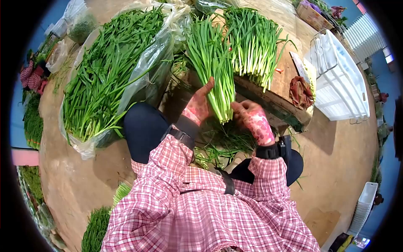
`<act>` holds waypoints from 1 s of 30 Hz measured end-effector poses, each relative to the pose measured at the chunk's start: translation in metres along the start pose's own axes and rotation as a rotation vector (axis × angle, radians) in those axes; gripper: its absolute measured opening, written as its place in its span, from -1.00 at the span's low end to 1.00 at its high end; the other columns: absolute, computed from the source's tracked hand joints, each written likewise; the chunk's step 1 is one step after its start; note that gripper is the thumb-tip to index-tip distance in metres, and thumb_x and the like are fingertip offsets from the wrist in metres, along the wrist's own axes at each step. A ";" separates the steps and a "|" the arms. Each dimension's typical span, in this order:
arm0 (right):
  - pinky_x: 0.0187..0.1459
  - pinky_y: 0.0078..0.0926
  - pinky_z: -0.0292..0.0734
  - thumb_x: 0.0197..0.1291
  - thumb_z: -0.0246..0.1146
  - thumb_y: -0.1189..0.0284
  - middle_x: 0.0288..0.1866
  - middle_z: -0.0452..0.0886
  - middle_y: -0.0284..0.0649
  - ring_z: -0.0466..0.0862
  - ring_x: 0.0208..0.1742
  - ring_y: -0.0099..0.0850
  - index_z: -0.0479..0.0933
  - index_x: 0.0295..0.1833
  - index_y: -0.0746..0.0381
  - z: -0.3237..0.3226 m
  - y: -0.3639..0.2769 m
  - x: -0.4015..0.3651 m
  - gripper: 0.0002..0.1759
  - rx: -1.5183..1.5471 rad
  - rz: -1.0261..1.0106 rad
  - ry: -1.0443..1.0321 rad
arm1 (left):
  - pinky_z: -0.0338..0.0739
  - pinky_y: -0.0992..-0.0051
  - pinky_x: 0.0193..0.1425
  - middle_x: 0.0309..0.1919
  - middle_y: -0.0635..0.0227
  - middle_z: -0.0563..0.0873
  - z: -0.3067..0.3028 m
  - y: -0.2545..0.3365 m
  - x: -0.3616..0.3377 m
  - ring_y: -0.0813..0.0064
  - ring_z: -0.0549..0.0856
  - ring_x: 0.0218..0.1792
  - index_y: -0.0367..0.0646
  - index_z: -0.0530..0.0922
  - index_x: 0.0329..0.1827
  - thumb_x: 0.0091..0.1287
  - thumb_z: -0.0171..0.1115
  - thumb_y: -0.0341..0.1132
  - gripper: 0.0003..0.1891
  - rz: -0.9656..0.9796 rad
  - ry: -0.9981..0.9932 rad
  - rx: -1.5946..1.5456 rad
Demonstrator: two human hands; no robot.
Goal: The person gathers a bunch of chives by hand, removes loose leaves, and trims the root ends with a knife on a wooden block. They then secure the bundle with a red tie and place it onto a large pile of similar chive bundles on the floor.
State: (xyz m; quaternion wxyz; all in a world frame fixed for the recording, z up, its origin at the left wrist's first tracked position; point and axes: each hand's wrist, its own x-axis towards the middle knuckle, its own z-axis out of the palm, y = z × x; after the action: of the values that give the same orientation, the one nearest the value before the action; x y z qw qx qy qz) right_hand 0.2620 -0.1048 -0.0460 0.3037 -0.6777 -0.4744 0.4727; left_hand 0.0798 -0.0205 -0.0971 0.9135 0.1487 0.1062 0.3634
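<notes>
Most of the green stalks (107, 73) lie loose in the plastic bag (161, 52) at the left, seemingly not yet gathered. The left hand (198, 106) cups the held bunch (212, 59) near its pale root end and the right hand (253, 119) grips that end from the other side. Farther right, one finished bunch (254, 42) already rests on the wooden block (273, 103).

Bagged greens (105, 75) left of bundle (212, 63)

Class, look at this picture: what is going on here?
A person in a pink checked shirt handles a bunch of green onions. The left hand grips its side, the right hand touches its lower ends. A second bunch lies on the wooden board, a plastic bag of greens alongside.
</notes>
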 end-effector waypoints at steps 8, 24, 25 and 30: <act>-0.18 -0.31 0.57 0.14 0.41 0.24 -0.23 0.73 -0.07 0.73 -0.22 -0.19 0.65 -0.14 0.27 0.043 -0.040 0.020 -0.67 -0.173 -0.299 0.352 | 0.59 0.14 0.17 -0.02 0.16 0.72 -0.006 -0.006 0.004 0.21 0.71 0.01 -0.25 0.49 0.21 0.47 0.14 -0.02 -0.53 0.020 0.045 -0.173; 0.06 -0.40 0.56 0.18 0.36 0.38 0.03 0.69 -0.03 0.69 0.02 -0.18 0.55 0.19 0.28 -0.041 0.051 -0.032 -0.54 -0.608 -0.081 0.061 | 0.67 0.28 0.07 0.06 0.14 0.67 -0.013 -0.002 -0.005 0.24 0.73 -0.04 -0.29 0.36 0.40 0.31 0.18 -0.31 -0.42 -0.037 0.030 0.084; 0.04 -0.35 0.55 0.19 0.33 0.36 -0.01 0.69 0.04 0.70 0.03 -0.15 0.61 0.10 0.30 -0.029 0.048 -0.030 -0.62 -0.774 -0.310 0.313 | 0.66 0.24 0.12 0.13 0.10 0.65 -0.011 -0.002 -0.006 0.19 0.72 0.02 -0.31 0.34 0.41 0.32 0.14 -0.31 -0.41 -0.045 0.021 0.058; -0.28 -0.57 0.50 0.34 0.26 0.31 -0.33 0.70 -0.29 0.61 -0.35 -0.58 0.64 -0.06 0.38 0.002 -0.016 0.018 -0.69 0.220 -0.175 0.281 | 0.49 0.01 0.34 0.38 0.05 0.44 -0.011 -0.008 -0.005 0.13 0.56 0.26 -0.39 0.21 0.46 0.38 0.00 -0.35 -0.41 0.021 -0.091 -0.106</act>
State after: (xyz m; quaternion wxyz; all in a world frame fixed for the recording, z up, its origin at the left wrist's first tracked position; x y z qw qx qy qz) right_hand 0.2566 -0.0817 -0.0390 0.4792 -0.6558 -0.4299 0.3943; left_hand 0.0781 -0.0271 -0.1097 0.9201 0.1178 0.0436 0.3710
